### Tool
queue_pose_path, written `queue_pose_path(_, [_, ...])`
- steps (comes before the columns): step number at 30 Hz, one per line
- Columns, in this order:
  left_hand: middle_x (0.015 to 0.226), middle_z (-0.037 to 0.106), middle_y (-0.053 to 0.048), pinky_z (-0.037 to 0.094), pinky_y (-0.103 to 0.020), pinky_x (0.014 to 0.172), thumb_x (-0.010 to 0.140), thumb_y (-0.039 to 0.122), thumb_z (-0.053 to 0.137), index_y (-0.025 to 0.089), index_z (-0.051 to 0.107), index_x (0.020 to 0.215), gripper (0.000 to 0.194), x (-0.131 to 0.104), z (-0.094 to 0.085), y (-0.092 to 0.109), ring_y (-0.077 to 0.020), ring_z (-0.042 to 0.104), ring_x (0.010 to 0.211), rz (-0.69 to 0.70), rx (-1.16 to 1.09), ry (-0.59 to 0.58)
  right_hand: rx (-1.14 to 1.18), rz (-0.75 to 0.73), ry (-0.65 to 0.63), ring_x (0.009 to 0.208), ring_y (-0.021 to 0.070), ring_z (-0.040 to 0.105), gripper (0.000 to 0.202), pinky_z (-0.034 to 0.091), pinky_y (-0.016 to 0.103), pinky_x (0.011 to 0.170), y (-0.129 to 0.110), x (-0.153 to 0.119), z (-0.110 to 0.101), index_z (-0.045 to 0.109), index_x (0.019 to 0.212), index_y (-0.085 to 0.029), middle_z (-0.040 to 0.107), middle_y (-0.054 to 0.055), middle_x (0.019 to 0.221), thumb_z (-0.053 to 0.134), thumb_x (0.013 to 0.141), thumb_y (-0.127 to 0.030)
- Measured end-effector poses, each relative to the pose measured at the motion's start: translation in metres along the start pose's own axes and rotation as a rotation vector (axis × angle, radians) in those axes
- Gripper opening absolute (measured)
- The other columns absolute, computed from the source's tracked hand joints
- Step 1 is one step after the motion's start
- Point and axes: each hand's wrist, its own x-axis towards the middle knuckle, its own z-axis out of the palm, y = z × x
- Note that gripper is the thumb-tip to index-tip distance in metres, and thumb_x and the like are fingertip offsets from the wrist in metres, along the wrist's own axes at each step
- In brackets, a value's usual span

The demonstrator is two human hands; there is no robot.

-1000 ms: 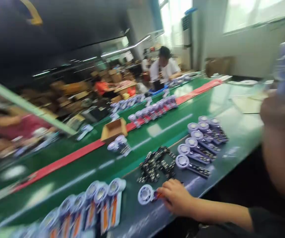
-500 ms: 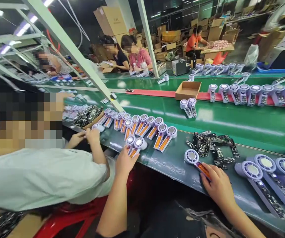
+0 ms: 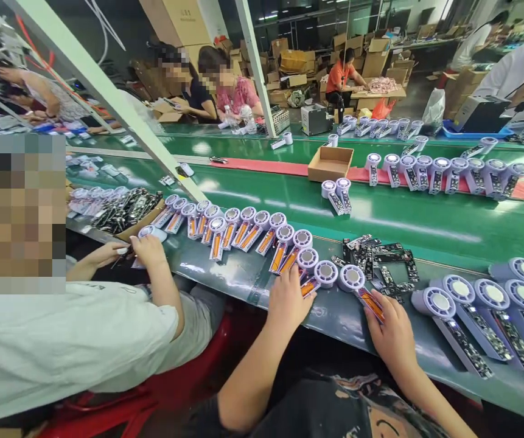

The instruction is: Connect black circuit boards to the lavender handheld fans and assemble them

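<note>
1. Head view, near edge: left hand [image 3: 289, 301] lies flat, fingers spread, fingertips on the handles of a pair of small fan units [image 3: 315, 274] w/ orange insert. Since half a sec ago that hand has slid rightward along the bench edge [image 3: 252, 286], pair going w/ it; the pair now sits just beside the single unit.
2. Right hand [image 3: 394, 334] rests fingers-down on the handle end of one fan unit [image 3: 357, 285], round white head pointing away. Loosely curled, pressing rather than pinching; grip underneath can't tell. Barely shifted vs. earlier frame.
3. Judged: units are being gathered together in front of the wearer, three heads now near touching.
4. Just behind: heap of black circuit boards [image 3: 380, 261]. To the right, row of fan bodies w/ boards fitted [image 3: 481, 304]. To the left, long row of orange-insert units [image 3: 238, 228].
5. Co-worker at left, pale shirt, hands [image 3: 145, 246] on another unit. Cardboard box [image 3: 330, 163] on green belt [image 3: 426, 225]; more units beyond it.
</note>
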Motion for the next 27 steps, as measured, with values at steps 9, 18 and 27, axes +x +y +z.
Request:
queue_pose_path(9, [0.140, 0.047, -0.025, 0.042, -0.056, 0.105, 0.077, 0.028, 0.074, 0.013, 0.029, 0.148, 0.086, 0.034, 0.039, 0.032, -0.0403, 0.050, 0.129, -0.042, -0.071, 0.120, 0.115, 0.031, 0.096, 0.096, 0.0272, 0.059, 0.043, 0.049, 0.044, 0.084, 0.010, 0.001, 0.001, 0.057, 0.120, -0.018, 0.063, 0.013, 0.103, 0.045, 0.097, -0.052])
queue_pose_path(18, [0.149, 0.046, -0.015, 0.031, -0.051, 0.119, 0.085, 0.023, 0.050, 0.021, 0.038, 0.143, 0.059, 0.042, -0.007, -0.026, -0.0289, 0.041, 0.141, 0.370, -0.268, 0.420, 0.075, 0.005, 0.035, 0.088, 0.0282, 0.062, 0.052, 0.050, 0.043, 0.077, 0.014, 0.002, 0.003, 0.059, 0.114, -0.017, 0.065, 0.014, 0.096, 0.042, 0.095, -0.061])
queue_pose_path(27, [0.148, 0.043, -0.028, 0.040, -0.056, 0.108, 0.085, 0.040, 0.062, 0.008, 0.053, 0.134, 0.059, 0.109, -0.073, -0.163, -0.0435, 0.047, 0.133, -0.481, -0.039, 0.184, 0.004, -0.063, 0.053, 0.082, 0.0252, 0.066, 0.045, 0.053, 0.039, 0.073, 0.013, 0.000, 0.005, 0.060, 0.116, -0.018, 0.069, 0.010, 0.093, 0.039, 0.098, -0.055])
